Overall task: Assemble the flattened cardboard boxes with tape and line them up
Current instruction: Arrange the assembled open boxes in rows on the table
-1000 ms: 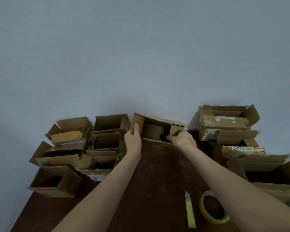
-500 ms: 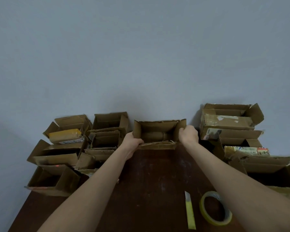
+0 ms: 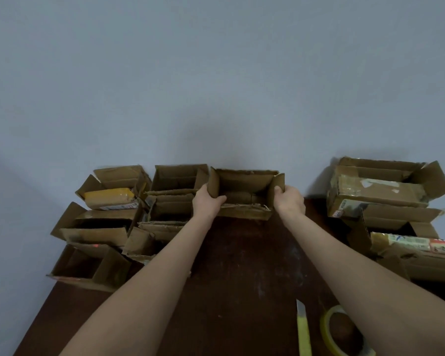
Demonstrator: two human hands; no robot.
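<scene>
You've got the open box (image 3: 244,186) in both hands at the far edge of the dark table (image 3: 242,265), right up against the blue-grey wall (image 3: 216,86). Your left hand (image 3: 207,202) grips its left end, fingers curled round the side flap. Your right hand (image 3: 289,202) does the same at the right end, thumb up on the flap. The box's mouth faces you, flaps folded out, its torn front flap down on the table. Its left flap sits just beside the neighbouring box (image 3: 177,177), touching or nearly so; I can't tell which.

To your left is a cluster of open boxes (image 3: 106,227) in rough rows, one at the back holding a yellow packet (image 3: 108,197). Well apart on your right stands a second pile of boxes (image 3: 380,186), stacked and overlapping, patched with tape. Near you, under your right forearm, lies a tape roll (image 3: 344,332), with a yellow cutter (image 3: 303,330) just beside it.
</scene>
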